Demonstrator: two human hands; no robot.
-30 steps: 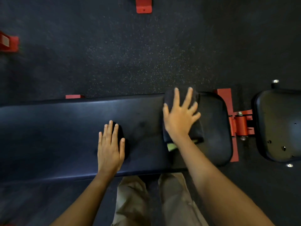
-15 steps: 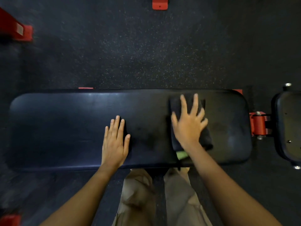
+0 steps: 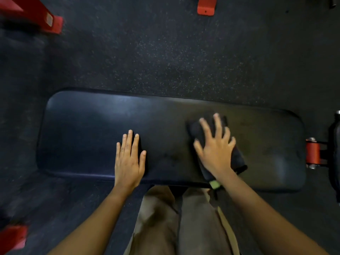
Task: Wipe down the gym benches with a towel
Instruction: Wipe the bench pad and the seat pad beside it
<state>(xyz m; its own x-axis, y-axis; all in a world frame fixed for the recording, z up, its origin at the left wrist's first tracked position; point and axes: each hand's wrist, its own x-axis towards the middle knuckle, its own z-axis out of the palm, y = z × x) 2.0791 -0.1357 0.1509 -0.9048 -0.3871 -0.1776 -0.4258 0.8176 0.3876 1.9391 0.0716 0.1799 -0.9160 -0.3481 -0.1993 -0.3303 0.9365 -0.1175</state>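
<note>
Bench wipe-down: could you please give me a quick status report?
Right hand flat on the dark towel, fingers spread. Left hand flat, bracing on the bench pad. Nothing in the way.

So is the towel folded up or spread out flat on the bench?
Folded: the towel is a thick, compact bundle under the right hand.

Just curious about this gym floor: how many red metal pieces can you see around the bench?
4. One red beam at top left, one bracket at top centre, one blurred piece at bottom left, and one hinge at the bench's right end. More may be hidden under the bench.
</note>
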